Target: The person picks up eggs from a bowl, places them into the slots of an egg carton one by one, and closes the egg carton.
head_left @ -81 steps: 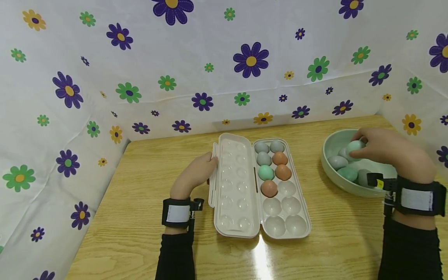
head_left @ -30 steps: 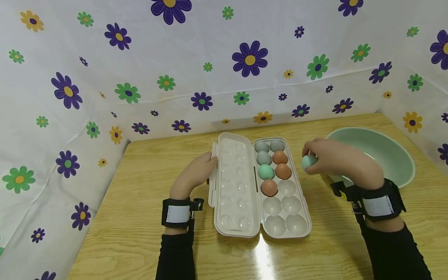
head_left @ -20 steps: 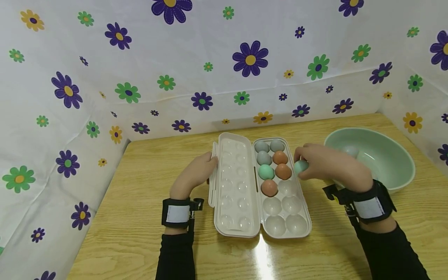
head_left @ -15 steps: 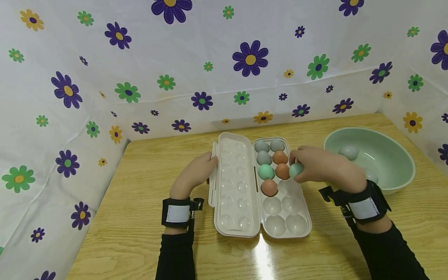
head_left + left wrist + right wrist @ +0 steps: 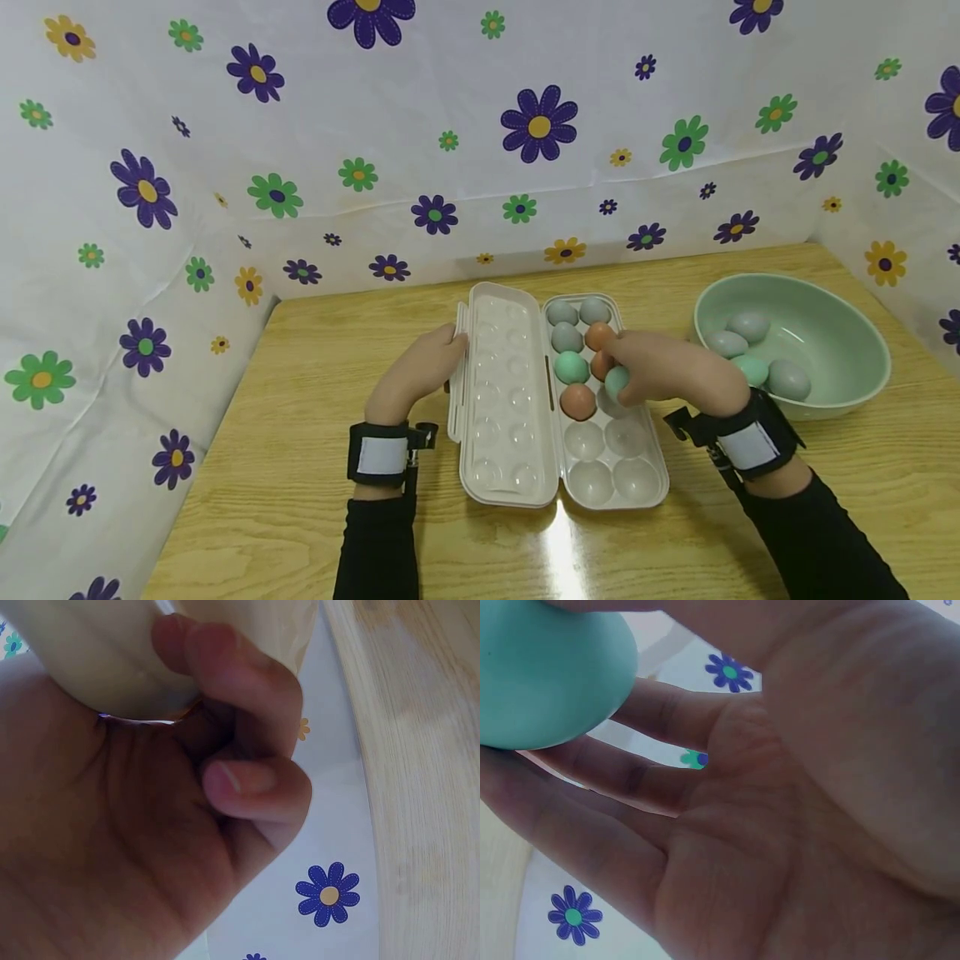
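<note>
My right hand [image 5: 667, 367] pinches a mint-green egg [image 5: 617, 382] between thumb and fingers, over the right column of an open white egg carton [image 5: 510, 392]. In the right wrist view the same egg [image 5: 551, 675] fills the upper left, clear of the palm. My left hand [image 5: 420, 367] grips the carton's outer left edge, its fingers [image 5: 255, 780] curled round it in the left wrist view. In the carton's far cups sit several grey and brown eggs and one mint egg [image 5: 572, 367]. The right hand partly covers the brown eggs nearest it.
A pale green bowl [image 5: 847, 358] stands to the right, with several grey and green eggs inside, such as a grey egg [image 5: 789, 379]. A flowered cloth [image 5: 450, 108] hangs behind the wooden table [image 5: 315, 375] and along both sides.
The right hand took the mint egg out of the bowl and moved left with it, then lower over the carton. The left hand stays on the carton's edge.
</note>
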{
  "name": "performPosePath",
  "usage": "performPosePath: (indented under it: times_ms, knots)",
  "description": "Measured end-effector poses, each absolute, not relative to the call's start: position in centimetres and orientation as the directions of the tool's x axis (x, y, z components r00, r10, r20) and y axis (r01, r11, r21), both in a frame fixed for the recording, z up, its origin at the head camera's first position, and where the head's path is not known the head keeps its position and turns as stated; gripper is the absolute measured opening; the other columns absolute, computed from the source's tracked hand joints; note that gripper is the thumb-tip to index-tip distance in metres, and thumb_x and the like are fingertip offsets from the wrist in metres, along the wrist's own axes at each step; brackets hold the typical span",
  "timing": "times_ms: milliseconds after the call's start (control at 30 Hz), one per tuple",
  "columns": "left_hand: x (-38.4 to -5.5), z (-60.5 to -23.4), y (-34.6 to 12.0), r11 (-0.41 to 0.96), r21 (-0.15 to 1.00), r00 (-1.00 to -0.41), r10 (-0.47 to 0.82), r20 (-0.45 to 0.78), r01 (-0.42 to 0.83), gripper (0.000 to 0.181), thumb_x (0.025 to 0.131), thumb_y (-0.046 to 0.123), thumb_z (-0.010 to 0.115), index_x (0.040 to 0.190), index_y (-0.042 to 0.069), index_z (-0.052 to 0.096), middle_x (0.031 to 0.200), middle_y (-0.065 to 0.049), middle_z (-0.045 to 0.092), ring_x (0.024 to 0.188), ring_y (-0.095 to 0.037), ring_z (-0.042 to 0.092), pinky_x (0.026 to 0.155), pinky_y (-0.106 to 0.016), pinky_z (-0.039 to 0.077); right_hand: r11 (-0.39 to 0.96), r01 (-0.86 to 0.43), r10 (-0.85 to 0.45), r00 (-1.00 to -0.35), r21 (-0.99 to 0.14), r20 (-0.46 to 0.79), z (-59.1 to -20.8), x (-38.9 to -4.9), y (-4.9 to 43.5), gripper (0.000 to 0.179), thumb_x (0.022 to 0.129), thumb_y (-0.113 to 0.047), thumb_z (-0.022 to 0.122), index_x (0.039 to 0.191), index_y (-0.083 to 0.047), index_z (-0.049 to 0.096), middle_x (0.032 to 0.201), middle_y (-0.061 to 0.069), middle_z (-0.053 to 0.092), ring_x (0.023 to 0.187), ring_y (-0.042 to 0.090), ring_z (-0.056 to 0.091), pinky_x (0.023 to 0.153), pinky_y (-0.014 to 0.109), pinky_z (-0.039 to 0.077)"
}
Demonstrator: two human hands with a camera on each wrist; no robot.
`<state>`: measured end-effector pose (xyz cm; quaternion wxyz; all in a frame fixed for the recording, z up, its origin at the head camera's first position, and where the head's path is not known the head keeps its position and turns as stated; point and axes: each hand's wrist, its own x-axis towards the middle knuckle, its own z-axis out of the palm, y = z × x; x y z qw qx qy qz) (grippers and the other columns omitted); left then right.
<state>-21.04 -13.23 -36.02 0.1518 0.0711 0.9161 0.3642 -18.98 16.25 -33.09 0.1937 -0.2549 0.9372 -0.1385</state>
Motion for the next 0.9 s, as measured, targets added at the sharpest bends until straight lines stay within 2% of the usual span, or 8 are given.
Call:
performPosePath:
  times_ms: [100, 367, 567, 767, 900]
  knots:
    - [-21.12, -36.03, -13.19, 0.728, 0.685, -0.944, 0.245, -0.220, 0.029, 0.042, 0.104, 0.030, 0.025, 0.124, 0.004, 0.051, 0.084, -0.014, 0.062, 0.063, -0.020, 0.059, 0.073, -0.050, 0.056, 0.827, -0.438, -0.543, -0.785, -0.351, -0.299, -33.51, -19.09, 15.95, 0.038, 0.070, 0.001, 0.069, 0.107, 0.001, 0.063, 0.095, 0.012, 0.062, 0.080, 0.024, 0.051, 0.069, 0.032, 0.045]
    - [-21.34, -35.96, -13.21, 0.729, 0.684, -0.943, 0.242, -0.228, 0.022, 0.043, 0.104, 0.031, 0.025, 0.125, 0.004, 0.051, 0.085, -0.014, 0.062, 0.064, -0.021, 0.059, 0.074, -0.052, 0.056, 0.837, -0.429, -0.534, -0.779, -0.340, -0.329, -34.00, -19.34, 15.60, 0.028, 0.069, 0.001, 0.070, 0.096, -0.005, 0.064, 0.086, 0.009, 0.060, 0.075, 0.023, 0.051, 0.062, 0.029, 0.040]
    - [-21.29, -35.85, -13.22, 0.733, 0.680, -0.942, 0.249, -0.225, 0.032, 0.044, 0.104, 0.030, 0.024, 0.126, 0.003, 0.051, 0.084, -0.015, 0.063, 0.061, -0.020, 0.059, 0.072, -0.051, 0.056, 0.834, -0.439, -0.539, -0.778, -0.335, -0.322, -34.03, -19.33, 15.48, 0.029, 0.069, 0.002, 0.069, 0.096, -0.006, 0.066, 0.086, 0.009, 0.061, 0.075, 0.023, 0.052, 0.063, 0.029, 0.041]
    - [-21.14, -35.83, -13.25, 0.736, 0.677, -0.942, 0.244, -0.230, 0.025, 0.043, 0.104, 0.030, 0.024, 0.123, 0.003, 0.051, 0.083, -0.014, 0.063, 0.060, -0.020, 0.059, 0.071, -0.049, 0.056, 0.840, -0.426, -0.529, -0.781, -0.335, -0.332, -34.09, -19.29, 15.36, 0.030, 0.074, 0.003, 0.071, 0.104, -0.002, 0.066, 0.093, 0.012, 0.067, 0.080, 0.024, 0.054, 0.071, 0.037, 0.052]
    - [-21.12, -35.86, -13.26, 0.734, 0.678, -0.942, 0.243, -0.230, 0.024, 0.043, 0.104, 0.030, 0.024, 0.122, 0.003, 0.052, 0.084, -0.015, 0.063, 0.061, -0.020, 0.059, 0.072, -0.049, 0.056, 0.845, -0.416, -0.521, -0.783, -0.336, -0.340, -34.00, -19.23, 15.32, 0.030, 0.076, 0.005, 0.071, 0.105, -0.001, 0.066, 0.095, 0.013, 0.067, 0.080, 0.024, 0.054, 0.074, 0.039, 0.054]
